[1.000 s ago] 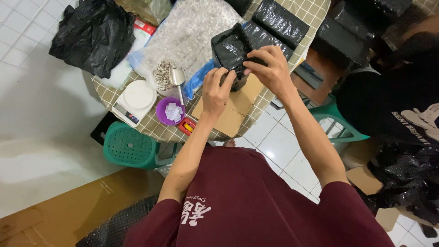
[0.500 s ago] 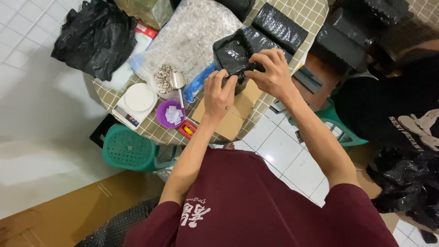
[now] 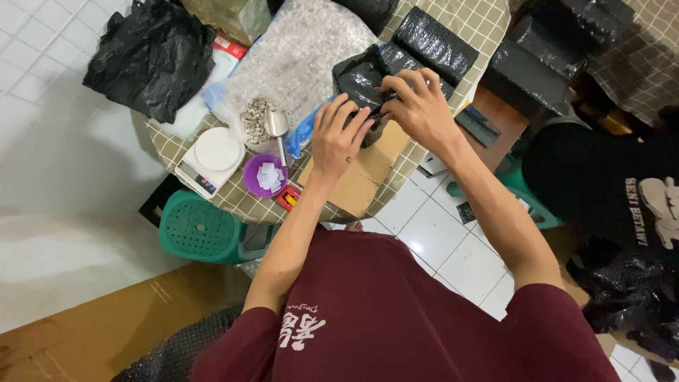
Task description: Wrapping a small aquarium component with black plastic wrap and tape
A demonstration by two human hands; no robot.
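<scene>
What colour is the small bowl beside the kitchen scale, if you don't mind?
Purple; the small bowl shows best in the head view.

A round table (image 3: pixel 488 21) with a checked cloth stands on a white tile floor (image 3: pixel 42 42), with a green plastic stool (image 3: pixel 201 230) tucked just beside it.

A round table (image 3: pixel 488 21) covered in beige checked cloth is crowded with a white kitchen scale (image 3: pixel 210 159), a purple plastic bowl (image 3: pixel 263 175), a flat brown cardboard piece (image 3: pixel 364 170), a clear sack of pale granules (image 3: pixel 297 53) and wrapped black parcels (image 3: pixel 433 44).
</scene>
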